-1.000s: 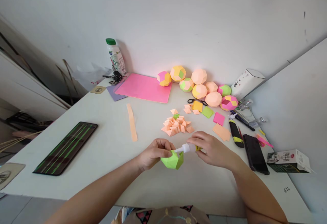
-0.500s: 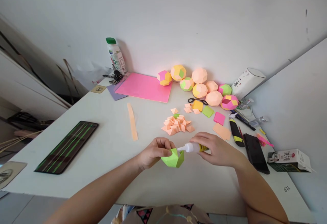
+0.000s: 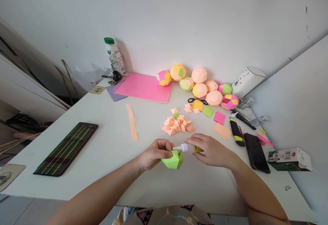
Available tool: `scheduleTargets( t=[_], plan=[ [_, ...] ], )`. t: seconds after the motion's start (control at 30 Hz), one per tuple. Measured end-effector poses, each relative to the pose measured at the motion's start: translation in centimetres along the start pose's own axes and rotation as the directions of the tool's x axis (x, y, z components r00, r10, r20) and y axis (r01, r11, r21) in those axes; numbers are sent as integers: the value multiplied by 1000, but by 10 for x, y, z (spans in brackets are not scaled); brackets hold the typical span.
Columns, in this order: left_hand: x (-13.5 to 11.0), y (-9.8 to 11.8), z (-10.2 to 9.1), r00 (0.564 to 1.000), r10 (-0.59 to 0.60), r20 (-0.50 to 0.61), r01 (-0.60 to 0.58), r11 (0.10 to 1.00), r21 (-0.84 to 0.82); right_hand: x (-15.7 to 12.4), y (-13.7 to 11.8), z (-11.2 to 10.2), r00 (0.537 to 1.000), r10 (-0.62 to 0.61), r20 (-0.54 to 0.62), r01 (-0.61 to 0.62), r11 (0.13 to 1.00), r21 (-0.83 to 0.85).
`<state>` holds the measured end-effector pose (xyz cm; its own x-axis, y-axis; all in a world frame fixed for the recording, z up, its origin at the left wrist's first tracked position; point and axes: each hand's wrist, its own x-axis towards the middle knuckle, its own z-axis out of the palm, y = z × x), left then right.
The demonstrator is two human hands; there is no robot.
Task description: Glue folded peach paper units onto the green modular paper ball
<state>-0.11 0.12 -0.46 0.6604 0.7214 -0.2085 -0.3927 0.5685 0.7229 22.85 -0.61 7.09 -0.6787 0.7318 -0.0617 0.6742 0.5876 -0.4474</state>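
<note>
My left hand (image 3: 156, 154) pinches the rim of a bright green folded-paper ball (image 3: 172, 160), which is partly built and open at the top. Closed around a small glue bottle (image 3: 189, 147) with a white nozzle and yellow label is my right hand (image 3: 210, 150). The bottle lies nearly level, its tip pointing left at the upper edge of the green paper, close to my left fingers. Whether the tip touches the paper I cannot tell. Just beyond both hands lies a pile of folded peach paper pieces (image 3: 176, 125).
Finished paper balls (image 3: 213, 98) sit along the wall, near scissors (image 3: 197, 101) and sticky-note stacks (image 3: 208, 111). A pink sheet (image 3: 143, 87) and a bottle (image 3: 115, 56) are at the back left. A dark tablet (image 3: 66, 149) lies left; a phone (image 3: 256, 153) and milk carton (image 3: 290, 159) lie right.
My right hand has moved left with the glue bottle, bringing its nozzle tip over the upper edge of the green ball beside my left fingers. My left hand keeps its hold.
</note>
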Motion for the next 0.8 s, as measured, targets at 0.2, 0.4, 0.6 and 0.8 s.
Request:
scheduleTargets(
  t=[0.2,0.4,0.6,0.8],
  plan=[
    [-1,3,1,1000,13,14,-13,1000,-2,-5,-1,-11,1000,23,-21,-23,1000,5],
    [0,3,0,1000,17,20,-17,1000,12,-8,-2,-16,1000,-5,15,4,1000,31],
    [0,2,-1,1000,23,15,-23,999,29,-3,-4,-10,999,-20,36,18,998,55],
    [-1,4,2,1000,17,-2,-17,999,35,0,-1,-4,999,24,-44,-22,999,31]
  ],
)
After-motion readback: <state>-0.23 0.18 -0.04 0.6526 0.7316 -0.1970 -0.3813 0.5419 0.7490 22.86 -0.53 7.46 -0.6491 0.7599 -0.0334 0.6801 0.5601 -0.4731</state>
